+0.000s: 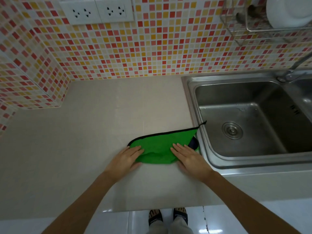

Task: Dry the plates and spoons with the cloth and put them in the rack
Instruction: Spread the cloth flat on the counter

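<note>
On my feed both hands lay flat on the green cloth [158, 147], which was spread on the pale counter [81, 149] just left of the sink [190, 98]; left hand [125, 157] rested on the cloth's left end, fingers straight and together, released, grasping nothing, thumb down on the counter at the near edge; right hand [190, 157] rested on the cloth's right end, fingers likewise straight and flat, nothing clenched; cloth looked folded or bunched, with wrinkles between the two hands; black trim ran along its far edge; a dark blue patch [194, 143] showed just beyond the right fingertips; a thin black loop [203, 123] at the cloth's far right corner lay over the sink rim; sink basin was steel, with a round drain cover [232, 130] in the bottom and a few water drops on the back wall; tap [298, 64] stood at the far right behind the basin; wire rack [239, 33] hung on the tiled wall [152, 48] above the sink, top right of view; one white plate [287, 12] stood on edge in it; dark shapes sat in the rack's left compartment, too blurred for me to tell what they were; a double socket [96, 10] sat high on the wall, left of centre; two sandalled feet [168, 217] showed below the counter edge.
</note>
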